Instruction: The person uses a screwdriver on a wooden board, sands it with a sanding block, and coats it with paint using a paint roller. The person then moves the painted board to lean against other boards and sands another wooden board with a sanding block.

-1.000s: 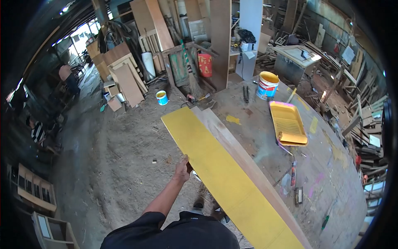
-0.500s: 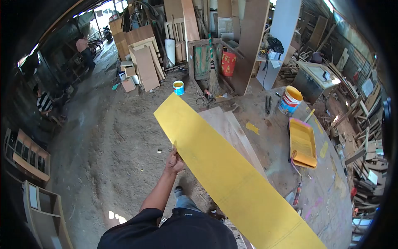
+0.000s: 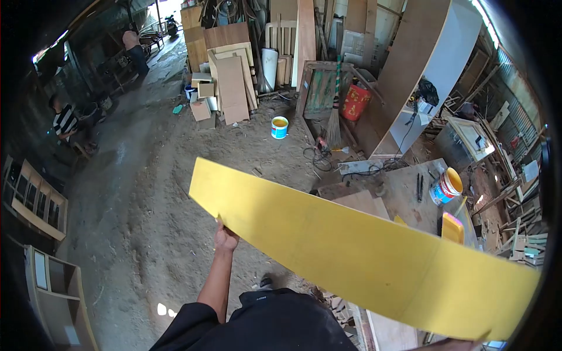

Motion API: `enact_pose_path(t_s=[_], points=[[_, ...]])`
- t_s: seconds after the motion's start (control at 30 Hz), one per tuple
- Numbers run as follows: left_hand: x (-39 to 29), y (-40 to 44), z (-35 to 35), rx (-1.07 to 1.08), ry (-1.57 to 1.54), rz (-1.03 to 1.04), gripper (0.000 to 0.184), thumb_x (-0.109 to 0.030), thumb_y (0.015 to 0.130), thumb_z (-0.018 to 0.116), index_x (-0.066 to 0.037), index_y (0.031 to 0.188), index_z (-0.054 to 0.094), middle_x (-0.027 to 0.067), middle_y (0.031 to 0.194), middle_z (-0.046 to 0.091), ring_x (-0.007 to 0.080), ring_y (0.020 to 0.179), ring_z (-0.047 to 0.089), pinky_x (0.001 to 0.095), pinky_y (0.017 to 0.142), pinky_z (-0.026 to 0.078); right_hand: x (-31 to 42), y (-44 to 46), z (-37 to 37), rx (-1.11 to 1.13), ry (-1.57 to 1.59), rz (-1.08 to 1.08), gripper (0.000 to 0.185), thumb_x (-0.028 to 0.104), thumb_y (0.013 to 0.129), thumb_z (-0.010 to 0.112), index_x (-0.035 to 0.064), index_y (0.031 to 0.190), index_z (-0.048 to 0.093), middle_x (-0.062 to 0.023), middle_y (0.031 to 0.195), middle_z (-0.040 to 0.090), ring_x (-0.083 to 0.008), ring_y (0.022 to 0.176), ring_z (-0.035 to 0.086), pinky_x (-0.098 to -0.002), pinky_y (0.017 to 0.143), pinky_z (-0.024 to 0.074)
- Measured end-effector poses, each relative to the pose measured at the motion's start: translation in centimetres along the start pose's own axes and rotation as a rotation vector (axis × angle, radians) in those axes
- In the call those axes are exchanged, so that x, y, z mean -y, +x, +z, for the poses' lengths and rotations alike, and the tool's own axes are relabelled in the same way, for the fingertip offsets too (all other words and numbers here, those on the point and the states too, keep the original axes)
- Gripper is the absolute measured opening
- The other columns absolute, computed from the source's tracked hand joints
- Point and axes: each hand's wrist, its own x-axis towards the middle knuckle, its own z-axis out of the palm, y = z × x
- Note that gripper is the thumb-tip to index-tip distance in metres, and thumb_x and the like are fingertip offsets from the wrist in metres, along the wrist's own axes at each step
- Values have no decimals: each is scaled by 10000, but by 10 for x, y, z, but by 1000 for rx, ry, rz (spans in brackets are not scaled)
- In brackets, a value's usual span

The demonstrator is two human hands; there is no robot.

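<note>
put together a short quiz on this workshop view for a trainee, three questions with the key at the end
1. Multiple choice: what is the left hand gripping?
a) a broom
b) the yellow board
c) a black plastic bag

2. True or false: the yellow board hides part of the paint tray from the camera.

3. Fill in the blank: the small bucket on the floor has ______ paint showing in its open top.

Key:
1. b
2. true
3. yellow
</note>
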Motion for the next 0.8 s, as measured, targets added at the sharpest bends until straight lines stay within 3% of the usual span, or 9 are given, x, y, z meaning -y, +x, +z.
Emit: enact_pose_path(t_s=[0.07,0.23,0.3,0.37,0.47,0.57,0.63,0.73,0.8], points=[[-34,15,-14,-85,9,140,526,-489,1059,553,-117,1428,601,78,1420,669,275,1300,635,494,1118,519,4,-8,44,102,-433,-224,508,332,1051,594,98,1500,562,-187,1392,637,-360,1288,594,-558,1077,479],[-86,34,-34,-137,-19,274,528,-509,1066,532,-128,1424,610,69,1418,673,267,1297,638,480,1106,524,55,-36,222,268,1160,814,411,267,1088,543,44,1432,567,-111,1372,666,-257,1187,613,-455,1046,489],[-101,42,-38,-197,-70,294,520,-513,1071,520,-139,1418,619,56,1417,676,259,1296,640,466,1109,518,61,-48,290,618,1355,809,465,285,1095,540,39,1488,523,-124,1489,576,-260,1284,562,-450,1112,451],[-114,59,-48,-196,-58,321,522,-516,1073,513,-139,1418,619,54,1418,676,259,1299,638,466,1111,514,64,-69,357,606,1059,680,524,320,1106,531,30,1539,480,-147,1596,494,-271,1382,512,-450,1184,404],[-129,89,-38,-211,-40,339,533,-530,1076,499,-139,1418,618,40,1409,682,267,1284,642,458,1125,500,142,-104,469,183,952,955,544,357,1111,512,15,1534,478,-182,1595,490,-308,1406,503,-483,1208,371],[-158,120,-3,-87,163,196,599,-612,1046,504,-133,1385,629,69,1332,713,269,1249,656,441,1087,520,95,-105,574,497,1335,905,541,366,1118,487,12,1527,481,-181,1587,499,-337,1409,504,-515,1202,374],[-202,145,21,-335,641,-223,641,-653,1040,500,-87,1291,668,130,1355,675,283,1255,647,453,1049,530,95,-101,656,682,1567,832,527,358,1123,475,10,1518,491,-182,1557,528,-351,1380,536,-521,1178,409],[-239,195,167,-754,1371,455,620,-580,1081,454,-23,1197,701,183,1368,651,292,1300,619,463,1070,502,189,-128,772,310,1258,750,483,314,1119,500,-3,1482,530,-180,1450,621,-330,1252,646,-463,1071,527],[-211,212,364,-307,1287,1053,753,-645,1063,444,-19,1453,599,196,1418,647,299,1362,584,465,1164,406,211,-137,838,294,1220,620,505,304,1124,495,-31,1501,495,-185,1470,599,-321,1261,644,-447,1056,543]])
